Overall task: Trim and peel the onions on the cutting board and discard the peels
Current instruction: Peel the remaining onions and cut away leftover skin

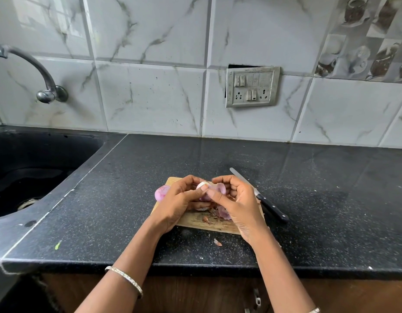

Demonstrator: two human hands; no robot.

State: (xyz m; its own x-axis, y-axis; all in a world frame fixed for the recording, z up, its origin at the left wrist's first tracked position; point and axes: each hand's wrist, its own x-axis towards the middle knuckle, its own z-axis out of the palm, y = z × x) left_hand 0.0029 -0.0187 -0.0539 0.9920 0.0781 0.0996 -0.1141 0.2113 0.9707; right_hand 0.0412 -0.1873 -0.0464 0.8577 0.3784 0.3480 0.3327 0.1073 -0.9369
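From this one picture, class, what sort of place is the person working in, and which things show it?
Probably a home kitchen: a sink with a tap, a cutting board on the counter, and an onion being peeled over it.

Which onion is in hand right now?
The pale onion held between left hand and right hand above the cutting board; the pink onion lies at the board's left edge, unheld.
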